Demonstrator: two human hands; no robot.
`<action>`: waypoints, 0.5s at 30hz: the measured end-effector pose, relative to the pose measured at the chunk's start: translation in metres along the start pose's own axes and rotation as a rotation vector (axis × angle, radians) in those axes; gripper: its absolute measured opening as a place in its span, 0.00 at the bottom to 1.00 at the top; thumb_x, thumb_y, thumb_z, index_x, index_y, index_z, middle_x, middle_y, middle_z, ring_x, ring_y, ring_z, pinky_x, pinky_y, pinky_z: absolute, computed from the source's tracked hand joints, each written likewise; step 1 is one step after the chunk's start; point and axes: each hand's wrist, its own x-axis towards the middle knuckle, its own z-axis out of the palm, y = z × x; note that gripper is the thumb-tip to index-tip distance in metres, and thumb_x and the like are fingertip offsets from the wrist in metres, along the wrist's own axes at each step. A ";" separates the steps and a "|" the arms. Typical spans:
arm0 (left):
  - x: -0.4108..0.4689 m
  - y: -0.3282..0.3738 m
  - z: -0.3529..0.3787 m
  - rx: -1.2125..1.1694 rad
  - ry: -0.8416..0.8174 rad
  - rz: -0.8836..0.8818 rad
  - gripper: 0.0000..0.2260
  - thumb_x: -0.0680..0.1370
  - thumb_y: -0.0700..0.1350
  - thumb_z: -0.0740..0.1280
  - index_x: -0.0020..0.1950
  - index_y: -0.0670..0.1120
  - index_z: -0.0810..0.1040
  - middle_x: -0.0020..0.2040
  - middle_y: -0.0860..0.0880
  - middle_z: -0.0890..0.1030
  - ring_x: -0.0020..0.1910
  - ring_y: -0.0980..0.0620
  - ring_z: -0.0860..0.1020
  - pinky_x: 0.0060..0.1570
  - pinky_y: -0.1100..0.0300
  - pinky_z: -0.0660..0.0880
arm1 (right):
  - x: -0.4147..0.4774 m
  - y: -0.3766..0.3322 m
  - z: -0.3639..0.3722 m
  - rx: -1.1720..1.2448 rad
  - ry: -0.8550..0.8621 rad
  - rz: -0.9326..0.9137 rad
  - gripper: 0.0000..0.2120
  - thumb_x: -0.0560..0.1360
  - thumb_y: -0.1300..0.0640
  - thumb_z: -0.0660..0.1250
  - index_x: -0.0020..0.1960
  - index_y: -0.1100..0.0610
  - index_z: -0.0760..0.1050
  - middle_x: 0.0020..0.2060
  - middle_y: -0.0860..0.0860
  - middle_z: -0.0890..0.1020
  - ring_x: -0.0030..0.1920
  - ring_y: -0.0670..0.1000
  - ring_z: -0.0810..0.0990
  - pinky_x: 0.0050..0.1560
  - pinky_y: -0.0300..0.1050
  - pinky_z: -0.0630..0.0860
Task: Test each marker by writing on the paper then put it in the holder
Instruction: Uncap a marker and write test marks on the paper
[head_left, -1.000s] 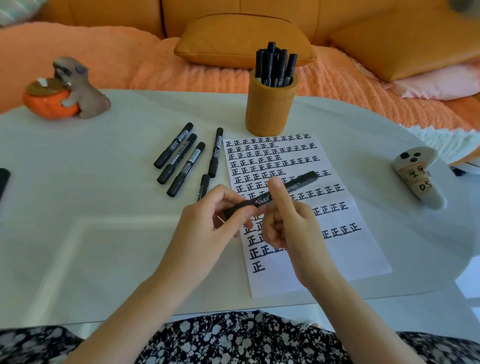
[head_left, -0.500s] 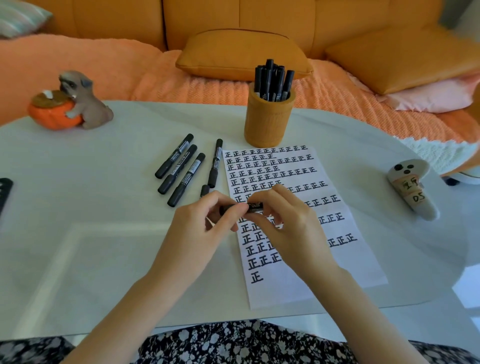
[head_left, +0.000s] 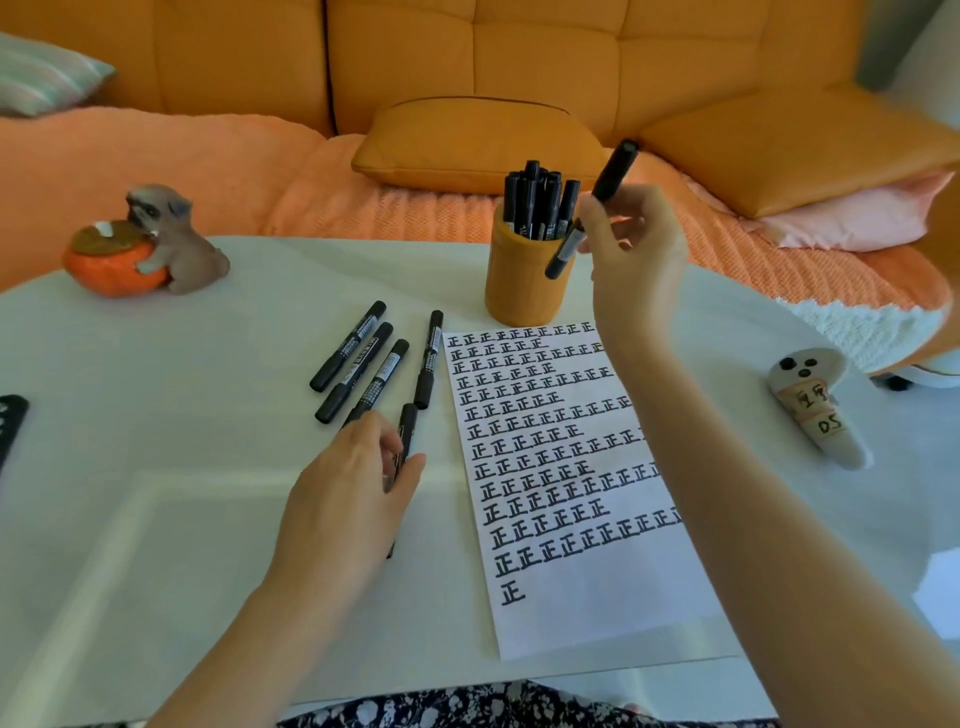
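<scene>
**Tested marker at the holder, next one under my other grip**

My right grip (head_left: 634, 249) pinches a black marker (head_left: 613, 171) near its middle, tilted, with its lower end in front of the orange holder (head_left: 524, 291), which is crowded with others. The marker looks light, stiff and smooth, so a fingertip pinch mid-barrel should be enough. My left grip (head_left: 353, 499) lies over the next marker (head_left: 407, 426) on the table (head_left: 156, 441), left of the paper (head_left: 582, 597); I cannot tell whether it has closed on it

Tufted orange leather sofa (head_left: 467, 52) stood behind a pale rounded table (head_left: 156, 467), woven orange throw (head_left: 156, 171) covered the seat, daylight fell softly.
</scene>
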 end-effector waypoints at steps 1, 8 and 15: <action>0.000 -0.001 0.000 0.003 -0.006 -0.014 0.08 0.76 0.52 0.66 0.45 0.50 0.69 0.38 0.54 0.73 0.34 0.57 0.73 0.30 0.67 0.67 | 0.007 0.002 0.004 0.003 0.023 -0.013 0.02 0.76 0.58 0.66 0.45 0.53 0.73 0.38 0.46 0.79 0.39 0.51 0.79 0.40 0.40 0.74; 0.000 -0.003 0.004 0.053 -0.088 -0.086 0.13 0.76 0.56 0.64 0.51 0.49 0.67 0.44 0.52 0.74 0.40 0.52 0.75 0.37 0.61 0.71 | 0.037 0.020 0.026 -0.019 0.135 -0.070 0.09 0.76 0.61 0.65 0.56 0.61 0.73 0.39 0.48 0.76 0.37 0.42 0.74 0.40 0.28 0.68; 0.001 -0.005 0.006 0.056 -0.133 -0.119 0.12 0.76 0.54 0.65 0.53 0.50 0.67 0.46 0.53 0.74 0.40 0.54 0.76 0.38 0.63 0.69 | 0.039 0.041 0.036 -0.243 0.017 -0.125 0.27 0.77 0.62 0.63 0.74 0.53 0.60 0.40 0.53 0.78 0.37 0.48 0.75 0.37 0.38 0.71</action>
